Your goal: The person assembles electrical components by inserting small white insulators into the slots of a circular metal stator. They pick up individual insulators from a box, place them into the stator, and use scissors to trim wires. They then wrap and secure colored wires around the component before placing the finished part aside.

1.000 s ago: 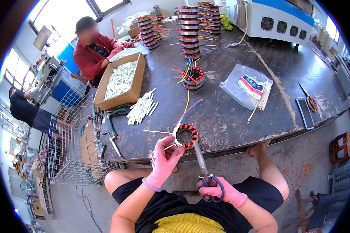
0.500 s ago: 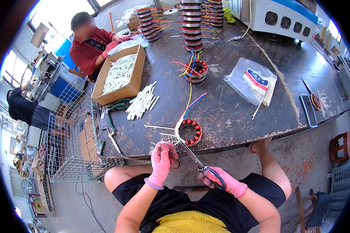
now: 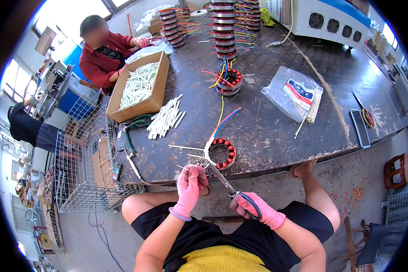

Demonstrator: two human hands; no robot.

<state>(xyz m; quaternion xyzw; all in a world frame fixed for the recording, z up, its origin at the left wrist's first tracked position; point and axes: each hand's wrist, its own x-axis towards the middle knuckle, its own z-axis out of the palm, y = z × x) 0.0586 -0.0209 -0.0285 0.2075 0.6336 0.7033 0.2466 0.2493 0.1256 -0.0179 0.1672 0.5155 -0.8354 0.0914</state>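
Observation:
Near the table's front edge lies a ring-shaped motor stator with red-wound coils. Its blue, red and yellow wires run up from a white sleeve at its left side. My right hand, in a pink glove, grips dark-handled scissors; their long metal blades reach the sleeve's lower end. My left hand, also gloved in pink, is closed at the table edge with its fingertips pinching a thin pale strip. Another thin strip sticks out leftward from the sleeve.
Left on the table are a pile of white tubes, a cardboard box of tubes, and green-handled pliers. Stacked stators stand behind. Rightward lie a plastic bag, a phone and scissors. A co-worker sits across.
Both my hands stay almost in place, with the scissors still at the sleeve. Across the table, the co-worker's hands have moved apart, one lower behind the box.

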